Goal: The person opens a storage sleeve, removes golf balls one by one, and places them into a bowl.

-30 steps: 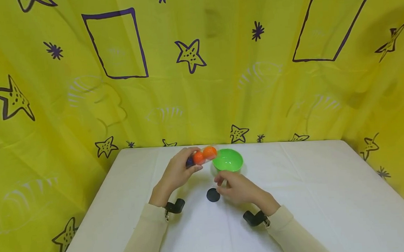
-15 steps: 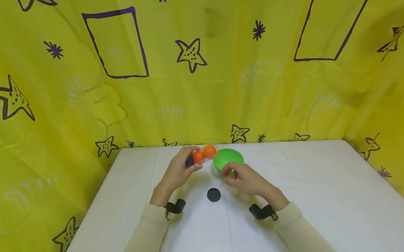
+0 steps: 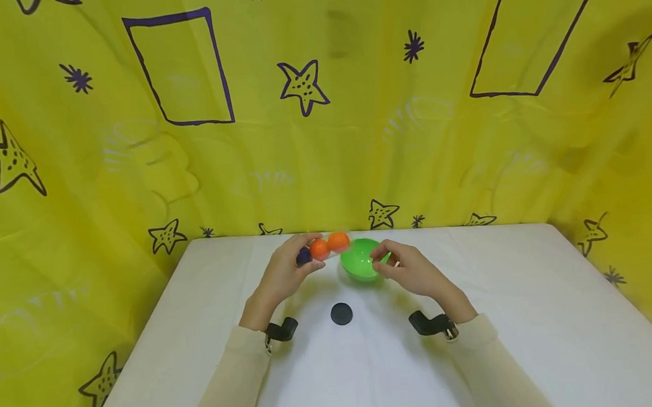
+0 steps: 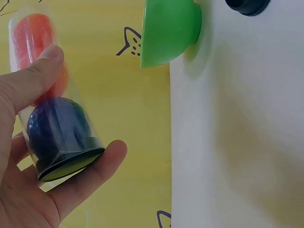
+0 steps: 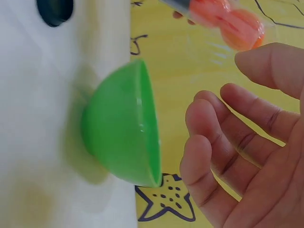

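A clear plastic tube (image 4: 86, 116) is gripped in my left hand (image 3: 283, 269), between thumb and fingers. Inside it sit two orange balls (image 3: 330, 245) toward the far end and a dark blue ball (image 4: 58, 124) beside the black end cap (image 4: 71, 165), which my fingers touch. The tube is held above the table, its orange end near the green bowl (image 3: 358, 267). My right hand (image 3: 411, 269) hovers at the bowl's right side with loosely bent fingers and holds nothing. In the right wrist view a gap shows between the fingertips and the bowl's rim.
A round black cap (image 3: 341, 314) lies on the white-covered table (image 3: 369, 362), nearer to me than the bowl. Behind the table hangs a yellow curtain (image 3: 323, 160) with star drawings. Each wrist wears a black camera mount (image 3: 430, 323).
My right hand has moved away from the black cap, up and to the right, to the bowl's right side. My left hand keeps the tube in nearly the same place.
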Demonstrator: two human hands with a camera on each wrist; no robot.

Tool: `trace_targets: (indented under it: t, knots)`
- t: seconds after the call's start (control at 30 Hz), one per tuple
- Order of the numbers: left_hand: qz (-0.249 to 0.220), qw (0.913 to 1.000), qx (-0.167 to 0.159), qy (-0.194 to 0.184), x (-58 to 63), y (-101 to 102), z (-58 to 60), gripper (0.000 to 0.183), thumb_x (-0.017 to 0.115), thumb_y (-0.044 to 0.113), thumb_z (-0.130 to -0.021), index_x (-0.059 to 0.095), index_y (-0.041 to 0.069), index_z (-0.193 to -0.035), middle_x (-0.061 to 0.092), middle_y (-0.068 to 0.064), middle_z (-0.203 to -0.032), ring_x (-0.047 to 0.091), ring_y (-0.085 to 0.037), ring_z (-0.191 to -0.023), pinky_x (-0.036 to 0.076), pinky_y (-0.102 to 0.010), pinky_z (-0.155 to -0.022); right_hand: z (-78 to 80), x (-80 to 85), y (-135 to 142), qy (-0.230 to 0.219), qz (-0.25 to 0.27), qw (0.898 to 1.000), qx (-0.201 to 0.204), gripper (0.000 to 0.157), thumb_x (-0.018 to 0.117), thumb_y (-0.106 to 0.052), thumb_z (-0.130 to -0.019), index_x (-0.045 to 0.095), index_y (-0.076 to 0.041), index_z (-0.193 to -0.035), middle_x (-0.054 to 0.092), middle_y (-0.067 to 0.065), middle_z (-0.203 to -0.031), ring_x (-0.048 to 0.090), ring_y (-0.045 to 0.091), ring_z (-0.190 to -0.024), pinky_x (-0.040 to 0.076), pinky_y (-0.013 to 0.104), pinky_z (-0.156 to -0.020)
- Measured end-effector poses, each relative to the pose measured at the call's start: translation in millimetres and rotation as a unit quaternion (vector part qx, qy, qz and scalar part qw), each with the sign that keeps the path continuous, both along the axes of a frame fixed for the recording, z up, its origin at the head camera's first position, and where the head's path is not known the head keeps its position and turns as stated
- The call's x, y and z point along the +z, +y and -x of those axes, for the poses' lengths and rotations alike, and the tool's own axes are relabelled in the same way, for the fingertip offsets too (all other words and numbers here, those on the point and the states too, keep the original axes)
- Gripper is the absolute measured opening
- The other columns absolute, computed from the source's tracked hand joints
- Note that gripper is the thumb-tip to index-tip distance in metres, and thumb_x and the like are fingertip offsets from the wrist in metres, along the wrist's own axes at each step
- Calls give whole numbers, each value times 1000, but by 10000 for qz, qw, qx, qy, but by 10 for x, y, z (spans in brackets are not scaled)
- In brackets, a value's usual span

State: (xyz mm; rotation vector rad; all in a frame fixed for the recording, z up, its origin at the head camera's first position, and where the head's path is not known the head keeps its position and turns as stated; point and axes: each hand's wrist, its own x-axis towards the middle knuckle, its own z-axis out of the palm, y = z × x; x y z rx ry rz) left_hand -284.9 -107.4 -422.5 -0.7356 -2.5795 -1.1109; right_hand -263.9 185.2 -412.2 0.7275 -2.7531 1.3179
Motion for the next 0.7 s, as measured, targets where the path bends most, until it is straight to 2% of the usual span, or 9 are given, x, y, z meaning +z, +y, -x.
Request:
trace_targets:
  t: [0.13,0.27,0.5,0.7]
  knots:
    - [-75,10000,-7,27,52,7,49,57,80,23,-89,59,13,-141,66,-10,-131,62,-29,-121,48,-49,-109,110,60,16,-101,334,9993,-126,19,64,-16,-100,66,-7,-116,70,10,-110,61,20,-80,53,31,-68]
    - [-126,9999,-7,34,90,18,85,58,80,23,-89,59,13,-142,67,-11,-129,62,-29,-117,49,-49,-107,195,83,23,-266,722,9967,-254,24,63,-18,-101,64,-4,-120,67,16,-114,62,28,-83,56,35,-72]
    - [18,9998,-32,-199,92,47,85,57,79,25,-89,60,15,-142,66,-11,-126,61,-27,-112,51,-45,-103,263,43,35,-467,1190,9911,-368,27,62,-20,-103,61,-3,-123,63,17,-111,62,41,-86,55,29,-71]
    - [282,9996,-61,41,95,52,105,55,79,26,-89,61,18,-140,66,-8,-121,59,-25,-105,50,-41,-95,303,8,64,-430,1397,9887,-332,29,61,-17,-103,59,2,-125,63,20,-108,62,39,-82,55,28,-69]
